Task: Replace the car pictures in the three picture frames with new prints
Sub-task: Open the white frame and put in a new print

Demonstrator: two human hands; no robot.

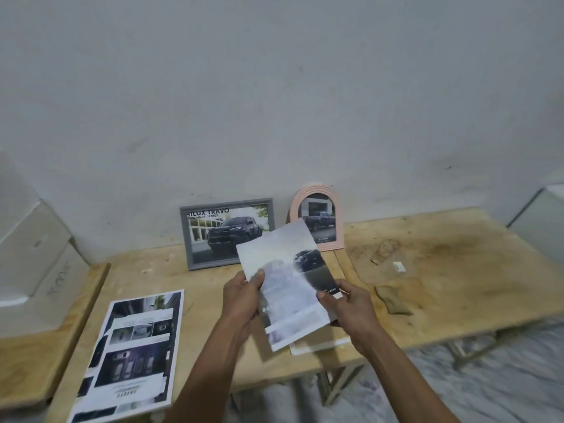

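Both hands, left and right, pinch a print; the grey frame and pink frame hold car pictures.

Table: a pale plywood table with a stained, scuffed top stands against the wall; its metal legs show under the near edge.
Side board: a second light wooden board lies beside the table's left edge, apart by a narrow gap.
Boxes: white cardboard boxes are stacked at the far left, resting on that side board.
Wall: a plain grey-white plaster wall with faint marks runs behind the table's far edge.
Small tag: a small white tag lies on the table's right half.
Floor: a mottled grey floor shows below the table's near right corner.
Right edge: a white blocky object, only partly seen, stands past the table's far right corner.
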